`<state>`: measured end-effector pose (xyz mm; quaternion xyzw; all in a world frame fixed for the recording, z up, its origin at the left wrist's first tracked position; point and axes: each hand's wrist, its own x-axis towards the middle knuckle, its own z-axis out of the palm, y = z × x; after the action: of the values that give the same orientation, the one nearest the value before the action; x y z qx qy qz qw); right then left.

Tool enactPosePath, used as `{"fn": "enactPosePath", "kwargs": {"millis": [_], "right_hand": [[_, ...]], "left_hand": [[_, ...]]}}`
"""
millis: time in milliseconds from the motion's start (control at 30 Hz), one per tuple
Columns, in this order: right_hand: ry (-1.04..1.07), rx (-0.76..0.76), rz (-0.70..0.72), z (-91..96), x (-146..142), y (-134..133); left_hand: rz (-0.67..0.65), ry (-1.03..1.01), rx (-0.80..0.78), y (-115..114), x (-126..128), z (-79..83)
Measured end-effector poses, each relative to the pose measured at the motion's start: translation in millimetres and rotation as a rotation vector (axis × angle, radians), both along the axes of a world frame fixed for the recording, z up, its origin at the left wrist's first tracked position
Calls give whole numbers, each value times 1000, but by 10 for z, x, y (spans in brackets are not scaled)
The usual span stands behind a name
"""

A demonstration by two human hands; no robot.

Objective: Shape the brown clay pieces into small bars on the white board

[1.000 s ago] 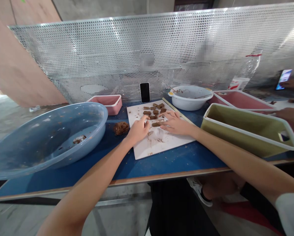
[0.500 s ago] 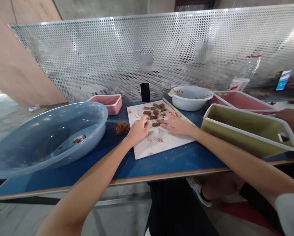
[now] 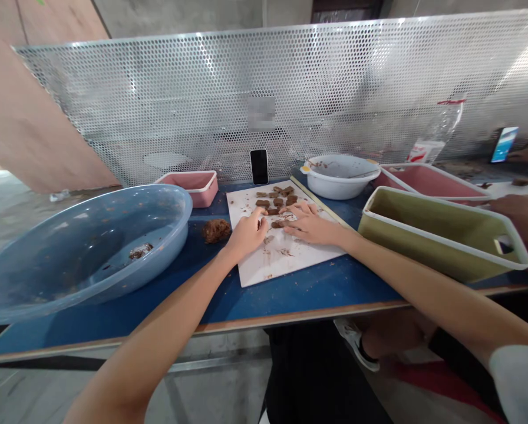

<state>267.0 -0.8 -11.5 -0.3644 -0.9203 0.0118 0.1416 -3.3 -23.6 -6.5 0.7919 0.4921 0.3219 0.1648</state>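
Note:
Several short brown clay-like pieces (image 3: pixel 278 202) lie in rough rows on a white board (image 3: pixel 264 272). My left hand (image 3: pixel 247 231) rests at the board's left side, its fingers bent with a gap between thumb and forefinger. Its fingertips are close to the left end of one brown piece (image 3: pixel 272 211). Across from it, my right hand (image 3: pixel 312 225) lies palm down with the fingers spread. Those fingertips reach the nearest brown piece (image 3: pixel 277 224); whether they press on it is too small to tell. A rough brown lump (image 3: pixel 216 230) sits left of the board.
A large blue basin (image 3: pixel 167 259) stands at left, with a small pink bin (image 3: pixel 204 189) behind it. A phone (image 3: pixel 259 166) leans on the perforated metal screen (image 3: pixel 180 100). To the right are a white basin (image 3: pixel 341 185), green bin (image 3: pixel 436 247), pink bin (image 3: pixel 441 184), bottle (image 3: pixel 436 132) and another person's hand (image 3: pixel 518 209).
My right hand has shifted slightly over the near brown piece, covering more of its right end. My left hand stays nearly in place. The whole view has moved a little.

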Motion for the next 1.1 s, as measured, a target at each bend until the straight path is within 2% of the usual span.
{"fn": "enactPosePath", "kwargs": {"millis": [533,933,1100], "right_hand": [[-24,26,33,-33,-56,-4],[-17,56,-52,-58,-132,-9],[-37,84,-2,-48,-120,-18]], "left_hand": [[5,4,2,-6,6,1],[11,4,4,-17,29,19],[9,7,5,-19,22,13]]}}
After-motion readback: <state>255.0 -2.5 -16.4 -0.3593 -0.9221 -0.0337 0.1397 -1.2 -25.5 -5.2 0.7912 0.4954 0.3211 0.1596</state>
